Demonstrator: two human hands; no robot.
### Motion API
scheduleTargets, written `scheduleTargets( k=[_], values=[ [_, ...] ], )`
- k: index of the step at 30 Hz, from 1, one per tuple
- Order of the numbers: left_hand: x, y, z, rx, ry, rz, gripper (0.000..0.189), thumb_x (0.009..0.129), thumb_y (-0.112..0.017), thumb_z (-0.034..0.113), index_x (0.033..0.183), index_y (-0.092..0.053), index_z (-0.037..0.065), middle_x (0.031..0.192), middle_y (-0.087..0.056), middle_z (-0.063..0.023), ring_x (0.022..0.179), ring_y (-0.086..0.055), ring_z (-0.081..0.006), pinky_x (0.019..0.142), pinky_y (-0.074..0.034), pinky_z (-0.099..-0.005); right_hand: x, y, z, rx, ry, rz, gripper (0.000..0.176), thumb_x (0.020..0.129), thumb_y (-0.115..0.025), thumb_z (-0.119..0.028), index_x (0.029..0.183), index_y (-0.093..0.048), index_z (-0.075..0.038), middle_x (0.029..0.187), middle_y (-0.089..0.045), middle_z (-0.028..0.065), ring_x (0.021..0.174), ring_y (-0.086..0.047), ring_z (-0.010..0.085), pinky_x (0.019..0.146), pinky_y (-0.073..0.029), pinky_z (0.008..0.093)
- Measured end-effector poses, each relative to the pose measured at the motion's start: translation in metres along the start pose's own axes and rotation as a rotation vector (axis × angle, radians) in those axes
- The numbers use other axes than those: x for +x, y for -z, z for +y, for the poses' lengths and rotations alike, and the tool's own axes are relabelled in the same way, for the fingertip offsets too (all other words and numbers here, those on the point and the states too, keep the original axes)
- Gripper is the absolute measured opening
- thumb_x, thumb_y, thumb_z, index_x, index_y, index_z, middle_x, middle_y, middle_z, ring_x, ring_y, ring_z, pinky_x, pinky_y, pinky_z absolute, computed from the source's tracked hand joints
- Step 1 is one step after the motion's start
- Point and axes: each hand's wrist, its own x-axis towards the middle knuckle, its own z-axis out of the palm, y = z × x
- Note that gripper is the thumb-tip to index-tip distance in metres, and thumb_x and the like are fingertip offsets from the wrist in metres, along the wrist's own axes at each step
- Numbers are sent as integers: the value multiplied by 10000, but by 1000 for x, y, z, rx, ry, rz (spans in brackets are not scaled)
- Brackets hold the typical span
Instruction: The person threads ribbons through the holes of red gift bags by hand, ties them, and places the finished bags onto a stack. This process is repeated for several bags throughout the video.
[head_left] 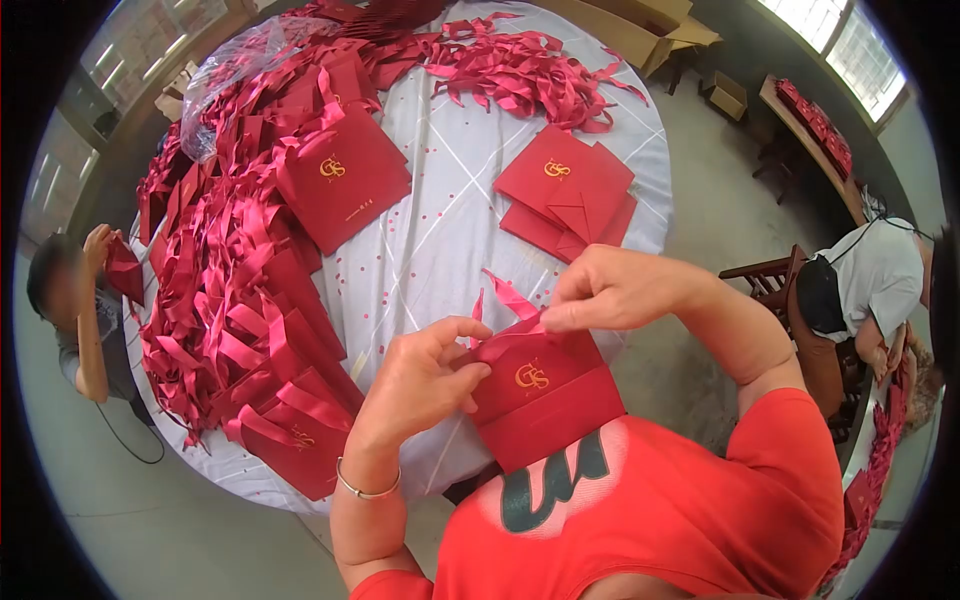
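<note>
A red paper gift bag with a gold emblem stands at the table's near edge, against my shirt. My left hand holds its upper left edge between thumb and fingers. At the upper right of the mouth, my right hand is pinched closed over a pink ribbon handle, whose loose end sticks up beyond the bag. The fingertips partly hide the ribbon where it meets the bag. Past my right hand lies a small stack of flat red bags.
Red bags with ribbon handles are heaped along the left of the round, white-covered table. Loose pink ribbons lie at the far side. A person sits left; another bends at a side table. Cardboard boxes stand behind.
</note>
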Motion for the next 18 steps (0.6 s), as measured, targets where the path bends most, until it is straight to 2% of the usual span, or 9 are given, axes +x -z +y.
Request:
scheduleTargets(
  k=[3,5,6,8,9,12,13,15,18],
  values=[
    [1,0,3,52,32,-1,237,846,-660,-10,1082,-642,-7,742,-689,-64,577,-652,-100,526,-487,-242,-4,-4,-12,146,118,-76,148,840,-770,-144,855,-718,-7,736,-643,13,698,-600,67,598,-456,266],
    [1,1,1,7,16,-24,267,852,-657,-3,1118,-648,-1,744,-689,-60,578,-652,-98,527,-488,-234,-6,-16,0,25,311,-10,153,792,-808,-115,881,-723,-23,731,-642,25,668,-606,97,571,-455,267],
    [0,3,0,-36,-2,-45,297,858,-654,4,1154,-653,5,746,-689,-56,579,-652,-97,528,-489,-225,-5,-21,6,-108,614,63,150,760,-802,-98,876,-718,-50,716,-620,37,613,-598,156,532,-454,289],
    [0,10,-4,-114,-36,-109,309,882,-648,6,1191,-653,6,721,-685,-48,578,-658,-89,520,-489,-214,-7,-31,10,-575,967,358,134,736,-774,-71,849,-703,-81,702,-591,39,569,-572,194,490,-442,321],
    [0,13,-6,-187,-72,-179,322,906,-642,8,1228,-653,7,695,-681,-40,578,-664,-82,513,-489,-203,-8,-35,15,-711,1082,479,144,721,-760,-64,841,-688,-97,690,-562,8,544,-550,165,448,-407,321],
    [0,23,-8,-164,-68,-261,294,945,-625,73,1234,-672,50,752,-686,-27,583,-640,-66,544,-514,-219,-9,-49,31,-816,1217,562,217,699,-801,-87,888,-694,-90,679,-530,-13,506,-498,141,429,-348,282],
    [-2,21,-6,-175,-62,-248,233,964,-614,84,1175,-701,38,740,-688,-26,580,-640,-60,556,-525,-221,-9,-54,35,-816,1218,554,217,699,-801,-87,888,-694,-90,679,-530,-13,506,-498,141,429,-348,282],
    [-1,16,-6,-114,-51,-237,222,961,-610,76,1156,-706,31,739,-691,-30,577,-643,-66,554,-524,-221,-10,-60,38,-747,1184,615,267,688,-818,-81,933,-712,-87,674,-526,-16,501,-487,139,431,-336,278],
    [1,14,-9,-3,-52,-236,205,953,-602,57,1121,-713,17,750,-699,-41,577,-652,-79,551,-523,-225,-10,-61,39,-792,1180,661,237,689,-820,-112,896,-709,-79,668,-503,-11,521,-486,133,434,-350,279]
  ],
)
